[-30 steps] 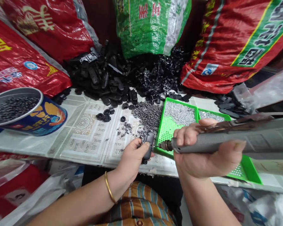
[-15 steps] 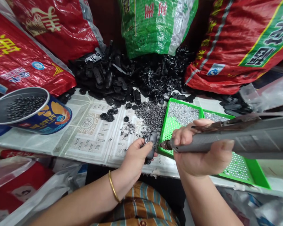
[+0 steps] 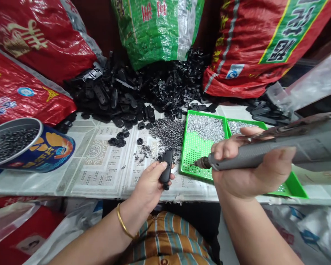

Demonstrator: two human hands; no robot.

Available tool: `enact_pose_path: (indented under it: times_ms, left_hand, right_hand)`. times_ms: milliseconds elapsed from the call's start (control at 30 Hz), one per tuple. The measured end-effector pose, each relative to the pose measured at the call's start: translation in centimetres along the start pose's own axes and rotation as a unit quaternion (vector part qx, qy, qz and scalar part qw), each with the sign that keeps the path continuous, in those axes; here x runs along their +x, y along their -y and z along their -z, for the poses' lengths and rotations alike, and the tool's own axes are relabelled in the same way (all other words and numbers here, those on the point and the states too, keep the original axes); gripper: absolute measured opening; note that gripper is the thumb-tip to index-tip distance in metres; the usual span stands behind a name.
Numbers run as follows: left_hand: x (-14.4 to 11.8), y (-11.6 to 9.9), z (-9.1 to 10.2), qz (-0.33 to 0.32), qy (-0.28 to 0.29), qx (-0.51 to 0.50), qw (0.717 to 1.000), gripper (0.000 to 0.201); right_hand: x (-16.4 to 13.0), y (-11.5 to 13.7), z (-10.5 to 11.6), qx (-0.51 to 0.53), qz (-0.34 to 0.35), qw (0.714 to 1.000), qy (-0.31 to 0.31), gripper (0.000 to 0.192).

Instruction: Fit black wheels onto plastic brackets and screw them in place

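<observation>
Black plastic, a small oblong part (image 3: 166,168), sits pinched upright in the left hand (image 3: 150,184) near the table's front edge. At its three o'clock the right hand (image 3: 245,173) is clenched round a grey electric screwdriver (image 3: 253,156), whose bit hangs over the green tray (image 3: 194,154) of tiny screws, apart from the part. Should the bit meet the part at a slant, it may skid towards the left fingers. A nudged tray could spill screws into the loose metal bits (image 3: 169,134) at twelve o'clock, before the black heap (image 3: 127,92).
</observation>
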State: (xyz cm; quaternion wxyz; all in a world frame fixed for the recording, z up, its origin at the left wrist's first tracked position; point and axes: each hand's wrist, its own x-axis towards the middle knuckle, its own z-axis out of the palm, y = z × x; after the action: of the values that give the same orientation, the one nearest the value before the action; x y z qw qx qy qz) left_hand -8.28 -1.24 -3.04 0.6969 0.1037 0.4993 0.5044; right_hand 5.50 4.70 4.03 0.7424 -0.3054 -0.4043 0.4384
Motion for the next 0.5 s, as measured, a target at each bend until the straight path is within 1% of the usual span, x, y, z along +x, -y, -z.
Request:
enact_pose_path:
  times_ms: [167,300,500]
  left_hand:
    - [0.0,0.3,-0.9,-0.017,-0.029,0.010,0.999,0.021]
    - [0.3,0.6,-1.2,-0.025,-0.036,0.010,0.999,0.024]
    - [0.2,0.9,-1.1,-0.042,-0.039,0.021,0.998,0.024]
  right_hand:
    - [-0.8,0.3,-1.1,0.024,-0.019,0.999,0.044,0.039]
    - [-1.3,-0.3,-1.8,0.035,-0.020,0.996,0.078,0.036]
    - [-1.6,-1.2,-2.3,0.036,-0.032,0.995,0.089,0.034]
